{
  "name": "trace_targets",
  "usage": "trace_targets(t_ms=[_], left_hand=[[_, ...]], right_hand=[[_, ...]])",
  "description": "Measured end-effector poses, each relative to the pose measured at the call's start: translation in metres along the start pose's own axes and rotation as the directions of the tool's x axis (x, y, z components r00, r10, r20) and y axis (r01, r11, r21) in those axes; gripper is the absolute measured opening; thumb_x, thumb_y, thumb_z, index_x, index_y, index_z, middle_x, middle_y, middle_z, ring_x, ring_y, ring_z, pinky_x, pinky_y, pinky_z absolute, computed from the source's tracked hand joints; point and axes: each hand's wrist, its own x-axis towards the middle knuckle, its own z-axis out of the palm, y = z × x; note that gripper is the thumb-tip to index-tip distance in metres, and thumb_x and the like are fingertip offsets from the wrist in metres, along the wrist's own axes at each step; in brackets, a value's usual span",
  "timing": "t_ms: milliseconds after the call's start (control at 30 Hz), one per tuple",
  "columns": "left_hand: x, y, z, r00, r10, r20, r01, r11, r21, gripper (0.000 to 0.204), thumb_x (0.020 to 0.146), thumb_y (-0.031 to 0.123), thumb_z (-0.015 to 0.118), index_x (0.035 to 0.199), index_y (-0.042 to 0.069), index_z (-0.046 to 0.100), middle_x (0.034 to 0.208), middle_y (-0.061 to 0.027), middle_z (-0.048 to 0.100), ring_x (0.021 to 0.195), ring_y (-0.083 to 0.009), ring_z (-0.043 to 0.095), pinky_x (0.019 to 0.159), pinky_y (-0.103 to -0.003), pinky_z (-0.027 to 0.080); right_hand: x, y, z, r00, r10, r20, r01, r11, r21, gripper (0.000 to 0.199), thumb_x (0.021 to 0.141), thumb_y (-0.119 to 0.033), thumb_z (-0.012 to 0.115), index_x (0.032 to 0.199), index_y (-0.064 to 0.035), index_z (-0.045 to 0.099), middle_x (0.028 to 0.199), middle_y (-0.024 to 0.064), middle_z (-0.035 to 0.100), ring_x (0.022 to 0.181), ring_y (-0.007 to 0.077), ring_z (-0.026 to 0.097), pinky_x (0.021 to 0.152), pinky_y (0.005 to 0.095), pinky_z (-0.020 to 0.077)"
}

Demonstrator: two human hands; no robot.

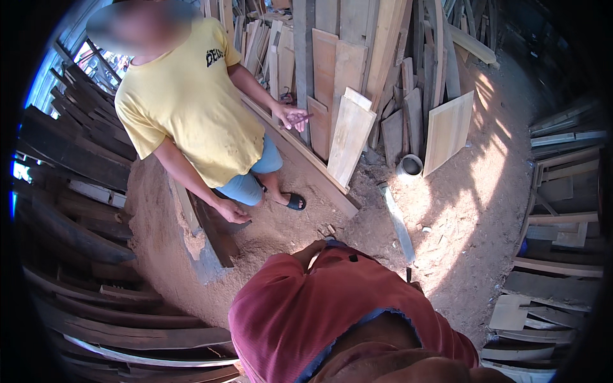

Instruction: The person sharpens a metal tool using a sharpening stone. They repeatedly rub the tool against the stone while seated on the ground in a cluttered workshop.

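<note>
My left hand (311, 252) is near my waist at the front of my red shirt (345, 290), beside a few small wood scraps (329, 230). Its fingers are mostly hidden. Only a sliver of my right hand (416, 286) shows past the shirt's right side, next to a short dark piece (408, 274); whether I hold it cannot be made out. Just beyond that piece, a long pale grey strip (397, 220) stretches away over the sawdust. I cannot tell if the two are joined.
A person in a yellow shirt (191, 102) stands at the far left, one hand (292, 117) raised. A long plank (306, 163) runs beside them. Boards (351, 137) lean at the back, near a round container (409, 167) and a wide panel (449, 133). Stacked timber (115, 252) lines both sides.
</note>
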Motion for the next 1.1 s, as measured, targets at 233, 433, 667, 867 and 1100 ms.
trace_targets(t_ms=[233, 433, 667, 867, 1100], left_hand=[[0.000, 0.016, 0.003, 0.995, -0.085, 0.044, 0.094, 0.964, -0.249, 0.042, 0.093, 0.034, 0.064, 0.124, 0.007, 0.073, 0.125, -0.0165, 0.073, 0.113, -0.0306, 0.070, 0.093, -0.043, 0.055], [0.002, 0.019, -0.006, 0.995, -0.007, 0.098, 0.011, 0.999, -0.043, 0.040, 0.096, 0.033, 0.059, 0.124, 0.008, 0.073, 0.127, -0.0170, 0.072, 0.114, -0.0305, 0.070, 0.093, -0.043, 0.055], [0.030, 0.028, -0.008, 0.995, 0.020, 0.094, -0.009, 0.993, -0.120, 0.044, 0.097, 0.036, 0.055, 0.128, 0.010, 0.070, 0.126, -0.0157, 0.072, 0.116, -0.0335, 0.069, 0.097, -0.048, 0.054], [0.018, -0.009, -0.006, 0.990, -0.013, 0.141, -0.001, 0.995, 0.098, 0.045, 0.096, 0.038, 0.056, 0.127, 0.009, 0.070, 0.126, -0.0173, 0.072, 0.115, -0.0339, 0.070, 0.095, -0.049, 0.055], [0.035, 0.038, -0.015, 0.975, 0.092, 0.205, -0.132, 0.972, 0.193, 0.046, 0.094, 0.039, 0.057, 0.126, 0.008, 0.070, 0.127, -0.0193, 0.071, 0.114, -0.0346, 0.070, 0.093, -0.049, 0.055]], right_hand=[[-0.021, 0.011, -0.002, 0.999, 0.031, 0.034, -0.040, 0.954, 0.296, 0.025, 0.096, -0.016, 0.063, 0.095, 0.0085, 0.059, 0.072, 0.0124, 0.062, 0.053, 0.0229, 0.061, 0.047, 0.0407, 0.0502], [-0.044, 0.018, 0.010, 0.986, -0.034, 0.164, -0.044, 0.893, 0.448, 0.023, 0.097, -0.016, 0.064, 0.088, 0.0043, 0.059, 0.066, 0.0089, 0.059, 0.051, 0.0214, 0.059, 0.045, 0.0380, 0.0460], [-0.005, 0.101, 0.013, 0.996, 0.072, -0.045, -0.055, 0.949, 0.310, 0.024, 0.095, -0.016, 0.067, 0.086, 0.0053, 0.061, 0.064, 0.0125, 0.061, 0.047, 0.0210, 0.058, 0.043, 0.0383, 0.0445], [-0.049, 0.072, 0.018, 0.995, -0.015, 0.101, -0.036, 0.874, 0.484, 0.020, 0.094, -0.012, 0.065, 0.092, 0.0077, 0.062, 0.071, 0.0132, 0.064, 0.055, 0.0241, 0.065, 0.049, 0.0396, 0.0531], [-0.057, 0.063, 0.005, 0.996, -0.058, -0.062, 0.082, 0.825, 0.560, 0.020, 0.094, -0.014, 0.067, 0.094, 0.0061, 0.063, 0.069, 0.0114, 0.063, 0.056, 0.0235, 0.065, 0.049, 0.0397, 0.0526]])
